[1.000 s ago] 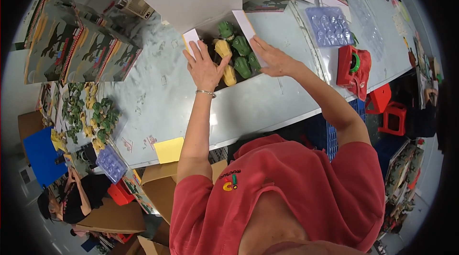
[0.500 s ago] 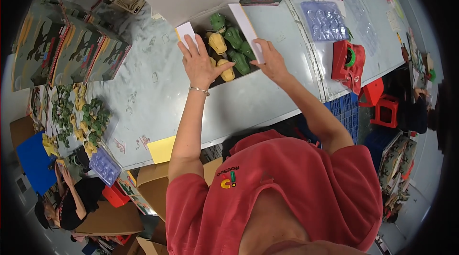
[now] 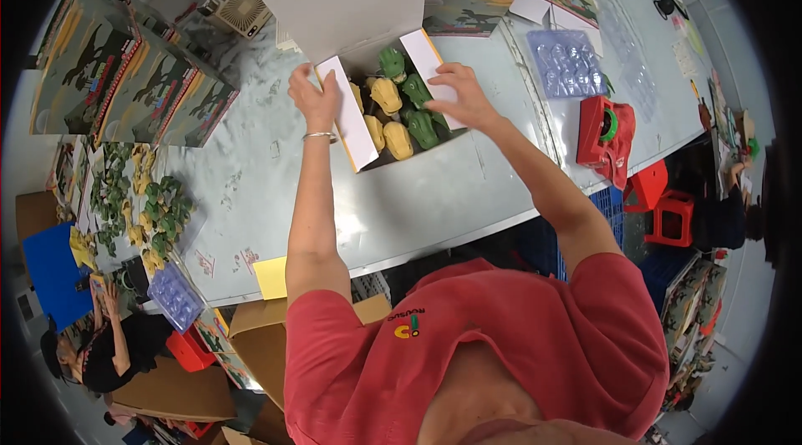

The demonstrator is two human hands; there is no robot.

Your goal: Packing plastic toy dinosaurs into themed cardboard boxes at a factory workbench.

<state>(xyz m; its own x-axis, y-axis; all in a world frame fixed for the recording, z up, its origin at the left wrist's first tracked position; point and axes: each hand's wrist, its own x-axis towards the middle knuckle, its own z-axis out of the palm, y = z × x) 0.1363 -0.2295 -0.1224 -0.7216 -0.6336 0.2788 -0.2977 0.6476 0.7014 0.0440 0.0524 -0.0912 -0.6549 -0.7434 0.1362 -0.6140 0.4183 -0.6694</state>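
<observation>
An open cardboard box [image 3: 343, 123] stands on the table with its lid raised at the far side and white flaps folded outward left and right. Inside lie several yellow dinosaur-like toys [image 3: 386, 97] and green dinosaur-like toys [image 3: 420, 128]. My left hand [image 3: 316, 100] straddles the outer edge of the left flap, its thumb over the flap and its fingers on the outside. Over the right flap [image 3: 424, 57] is my right hand [image 3: 464, 97], fingers and thumb apart, the thumb near a green toy.
Printed boxes [image 3: 113, 86] stand at the left, with loose green toys [image 3: 163, 207] nearby. A clear plastic tray [image 3: 565, 63] and a red tape dispenser [image 3: 595, 132] lie at the right. A small fan [image 3: 243, 9] stands at the back. A co-worker [image 3: 117, 349] is at lower left.
My left hand has moved from above the toys leftward to the flap's outer edge. The left flap now lies wider outward. My right hand has shifted from the flap's edge to over it.
</observation>
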